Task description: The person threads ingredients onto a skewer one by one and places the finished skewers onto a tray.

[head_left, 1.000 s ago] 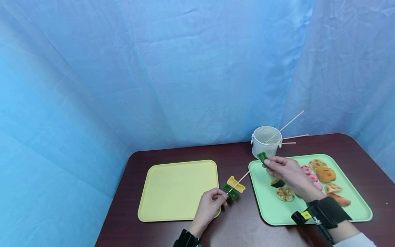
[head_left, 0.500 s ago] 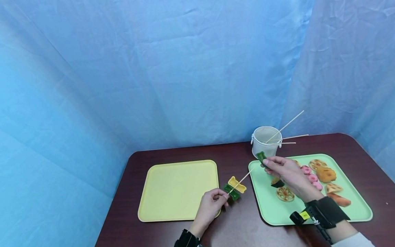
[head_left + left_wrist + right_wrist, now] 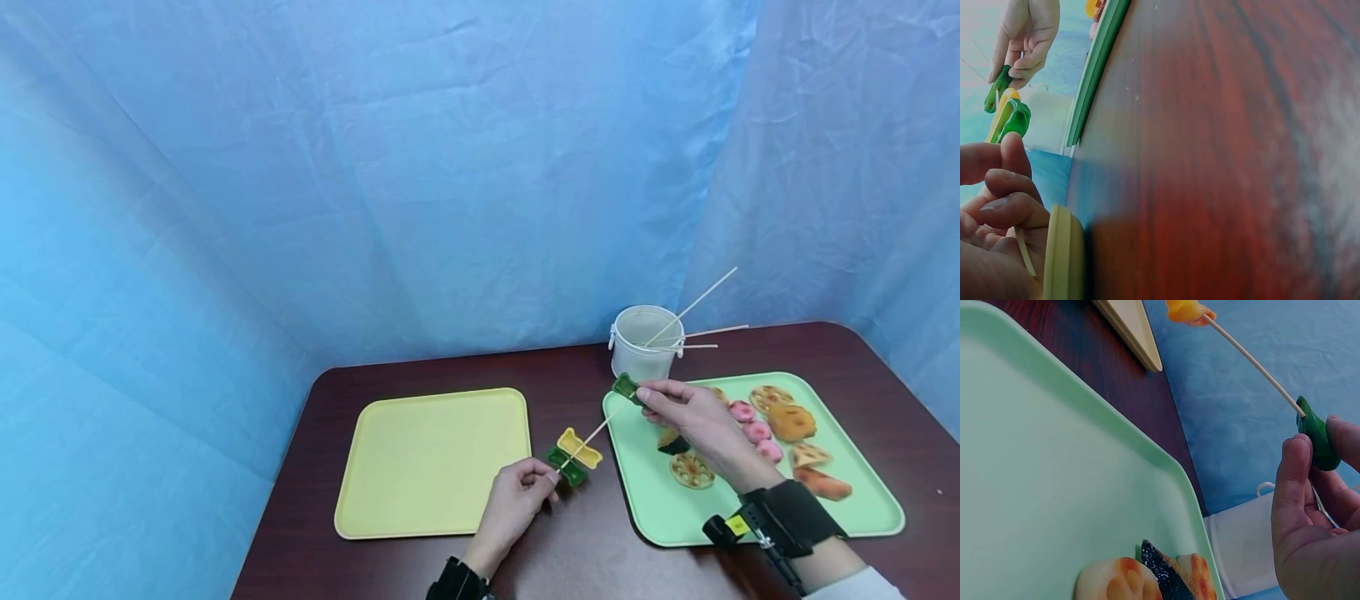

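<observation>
My left hand (image 3: 513, 504) pinches the lower end of a wooden skewer (image 3: 600, 428) above the dark table. On the skewer sit a green pepper piece (image 3: 567, 467), close to the fingers, and a yellow pepper piece (image 3: 579, 448) just beyond it. My right hand (image 3: 697, 425) pinches another green pepper piece (image 3: 1315, 434) between thumb and fingers, over the far left corner of the green tray (image 3: 660, 521). In the right wrist view the skewer's far tip meets this piece; how deep it goes in is hidden.
A yellow tray (image 3: 435, 467) lies on the left of the table. Behind the green tray stands a white bucket (image 3: 641, 358) with several skewers leaning out. Toy foods lie on the green tray, among them lotus root slices (image 3: 692, 471), pink rings (image 3: 757, 431) and a fried piece (image 3: 792, 422).
The green pepper piece in my right hand has moved slightly left and tilted, and it now lines up with the skewer's tip. The left hand has shifted slightly to the right.
</observation>
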Available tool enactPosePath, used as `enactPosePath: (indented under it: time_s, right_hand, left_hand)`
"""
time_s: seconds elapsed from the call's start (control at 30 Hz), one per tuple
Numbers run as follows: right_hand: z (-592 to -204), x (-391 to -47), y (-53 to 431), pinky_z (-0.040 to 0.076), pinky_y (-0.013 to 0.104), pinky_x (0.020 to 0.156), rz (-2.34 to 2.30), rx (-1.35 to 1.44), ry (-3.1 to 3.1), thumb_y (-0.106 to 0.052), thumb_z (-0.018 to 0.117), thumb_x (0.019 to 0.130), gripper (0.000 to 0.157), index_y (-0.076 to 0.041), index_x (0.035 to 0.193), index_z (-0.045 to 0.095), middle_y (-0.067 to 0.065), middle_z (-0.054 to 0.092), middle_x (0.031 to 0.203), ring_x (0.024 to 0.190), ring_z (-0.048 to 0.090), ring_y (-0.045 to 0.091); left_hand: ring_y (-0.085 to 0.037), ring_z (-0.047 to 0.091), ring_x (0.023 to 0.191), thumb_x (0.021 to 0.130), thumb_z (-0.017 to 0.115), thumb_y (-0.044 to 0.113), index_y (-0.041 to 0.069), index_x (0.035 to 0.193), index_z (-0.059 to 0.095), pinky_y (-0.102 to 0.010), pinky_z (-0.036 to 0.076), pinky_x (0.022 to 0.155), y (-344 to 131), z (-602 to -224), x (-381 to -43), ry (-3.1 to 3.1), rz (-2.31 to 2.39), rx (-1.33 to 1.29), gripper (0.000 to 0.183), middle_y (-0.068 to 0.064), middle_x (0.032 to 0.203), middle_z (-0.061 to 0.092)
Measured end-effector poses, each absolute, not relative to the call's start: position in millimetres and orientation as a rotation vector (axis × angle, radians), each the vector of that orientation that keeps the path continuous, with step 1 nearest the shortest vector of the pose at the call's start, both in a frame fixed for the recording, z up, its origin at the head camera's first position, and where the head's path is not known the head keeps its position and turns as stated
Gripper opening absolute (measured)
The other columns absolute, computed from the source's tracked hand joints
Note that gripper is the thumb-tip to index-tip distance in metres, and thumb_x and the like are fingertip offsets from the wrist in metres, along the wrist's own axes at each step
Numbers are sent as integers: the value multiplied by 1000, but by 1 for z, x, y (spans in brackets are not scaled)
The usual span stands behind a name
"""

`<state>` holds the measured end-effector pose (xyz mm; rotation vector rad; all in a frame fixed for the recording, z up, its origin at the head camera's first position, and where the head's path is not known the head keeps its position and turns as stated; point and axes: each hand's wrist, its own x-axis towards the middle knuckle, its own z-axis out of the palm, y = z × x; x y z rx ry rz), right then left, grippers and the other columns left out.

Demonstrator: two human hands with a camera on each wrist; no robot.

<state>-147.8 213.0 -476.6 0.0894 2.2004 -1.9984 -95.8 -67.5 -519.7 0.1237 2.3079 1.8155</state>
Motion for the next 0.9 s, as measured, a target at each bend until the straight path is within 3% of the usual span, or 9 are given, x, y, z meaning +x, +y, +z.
enactPosePath:
  time_s: [0.4, 0.9]
  right_hand:
    - [-476, -145, 215, 47, 35, 92, -2149, -18, 2019, -35, 53, 98, 64, 15, 137, 43, 1, 54, 123, 101, 62, 9]
    - [-476, -142, 207, 50, 31, 88, -2150, -34, 2040, -33, 56, 97, 58, 14, 130, 50, 1, 56, 119, 100, 63, 10]
  left_hand:
    - [-11, 50, 54, 88, 65, 20, 4, 87, 70, -18, 36, 47, -66, -517, -96, 2294, 1794, 104, 17, -7, 67, 66]
    - [-13, 49, 53, 89, 65, 16, -2, 88, 69, -17, 32, 45, -57, -514, -93, 2320, 1855, 88, 18, -9, 66, 65]
